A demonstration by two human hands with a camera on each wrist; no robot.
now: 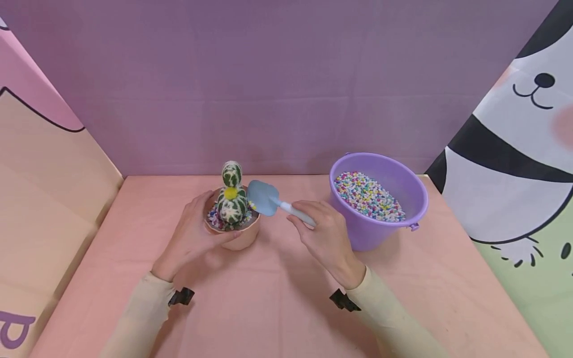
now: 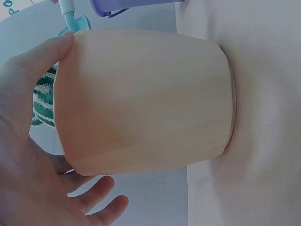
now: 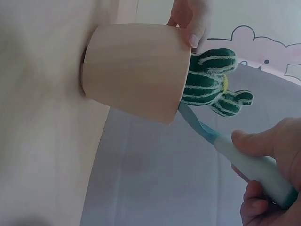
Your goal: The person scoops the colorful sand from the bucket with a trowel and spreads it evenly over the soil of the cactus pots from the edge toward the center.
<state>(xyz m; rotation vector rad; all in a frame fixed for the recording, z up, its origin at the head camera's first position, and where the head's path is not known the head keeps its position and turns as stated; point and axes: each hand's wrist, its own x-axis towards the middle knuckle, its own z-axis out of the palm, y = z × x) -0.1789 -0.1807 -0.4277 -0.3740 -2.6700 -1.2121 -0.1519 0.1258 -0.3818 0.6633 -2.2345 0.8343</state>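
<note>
A green-and-white cactus (image 1: 232, 209) with a yellow flower stands in a peach-coloured plant pot (image 1: 243, 238), with small coloured pebbles round its base. My left hand (image 1: 192, 236) grips the pot by its rim, thumb on the near side in the left wrist view and fingers round the other side. In my right hand (image 1: 327, 233) is the pale handle of a small blue garden trowel (image 1: 264, 198). The trowel's blade is tilted at the pot's right rim, where a few yellow pebbles lie near its tip; the right wrist view shows the blade (image 3: 195, 123) touching the rim.
A purple bucket (image 1: 364, 236) with many coloured pebbles (image 1: 369, 196) stands to the right, just beyond my right hand. Pink cloth (image 1: 264, 308) covers the table. A purple backdrop (image 1: 277, 99) rises behind, with printed panels at both sides.
</note>
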